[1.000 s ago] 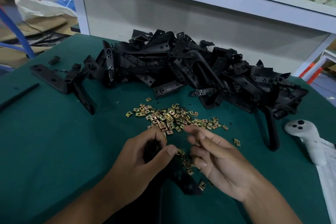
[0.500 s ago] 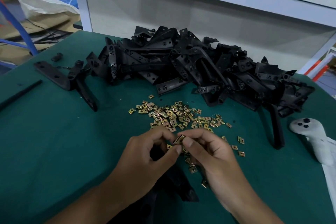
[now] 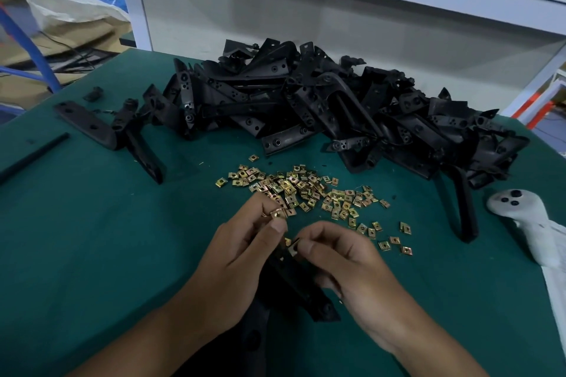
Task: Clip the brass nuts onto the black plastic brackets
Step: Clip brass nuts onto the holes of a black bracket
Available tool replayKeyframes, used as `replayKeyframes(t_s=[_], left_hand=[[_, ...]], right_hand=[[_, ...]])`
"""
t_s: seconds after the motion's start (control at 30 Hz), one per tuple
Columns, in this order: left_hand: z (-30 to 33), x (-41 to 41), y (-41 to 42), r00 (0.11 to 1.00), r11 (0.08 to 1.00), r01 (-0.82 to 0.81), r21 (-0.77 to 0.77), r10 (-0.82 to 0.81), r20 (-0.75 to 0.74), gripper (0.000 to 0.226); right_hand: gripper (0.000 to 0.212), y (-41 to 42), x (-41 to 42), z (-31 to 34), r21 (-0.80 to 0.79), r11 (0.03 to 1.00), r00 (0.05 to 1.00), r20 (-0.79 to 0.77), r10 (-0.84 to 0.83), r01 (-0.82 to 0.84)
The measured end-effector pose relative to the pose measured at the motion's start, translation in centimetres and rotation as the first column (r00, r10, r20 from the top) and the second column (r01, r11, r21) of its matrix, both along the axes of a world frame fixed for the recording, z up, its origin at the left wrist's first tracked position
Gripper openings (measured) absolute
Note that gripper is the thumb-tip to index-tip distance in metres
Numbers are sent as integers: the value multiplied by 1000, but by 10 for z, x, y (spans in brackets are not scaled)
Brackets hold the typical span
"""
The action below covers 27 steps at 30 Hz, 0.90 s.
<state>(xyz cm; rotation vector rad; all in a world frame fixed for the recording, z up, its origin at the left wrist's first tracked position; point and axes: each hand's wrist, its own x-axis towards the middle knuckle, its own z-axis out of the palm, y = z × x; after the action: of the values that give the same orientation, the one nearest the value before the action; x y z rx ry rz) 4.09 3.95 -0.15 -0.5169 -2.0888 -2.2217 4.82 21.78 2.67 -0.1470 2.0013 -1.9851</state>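
left hand (image 3: 242,257) pinches a brass clip nut (image 3: 278,214) at thumb and forefinger tips. right hand (image 3: 343,257) pinches another nut (image 3: 294,249) against the black bracket (image 3: 306,291).

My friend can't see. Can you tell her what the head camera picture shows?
Two hands work over a green table: the left hand pinches a brass nut, and the right hand pinches another nut against a black bracket. Behind lie loose brass nuts and heaped black brackets.
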Motion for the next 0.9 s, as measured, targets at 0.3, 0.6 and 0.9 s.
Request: replayKeyframes(t_s=[0.3,0.6,0.9], left_hand=[[2,0,2,998,999,-28,-29,27,-51,30],[5,1,5,992,993,-44,-108,30,-123,35],[8,2,4,991,992,-23,-125,7,-132,25]], right_hand=[[3,-4,2,3,-130,991,997,70,21,-12],[3,-6,5,5,-53,998,999,-19,-32,31],[5,-6,6,5,-145,989,1000,3,-28,28]])
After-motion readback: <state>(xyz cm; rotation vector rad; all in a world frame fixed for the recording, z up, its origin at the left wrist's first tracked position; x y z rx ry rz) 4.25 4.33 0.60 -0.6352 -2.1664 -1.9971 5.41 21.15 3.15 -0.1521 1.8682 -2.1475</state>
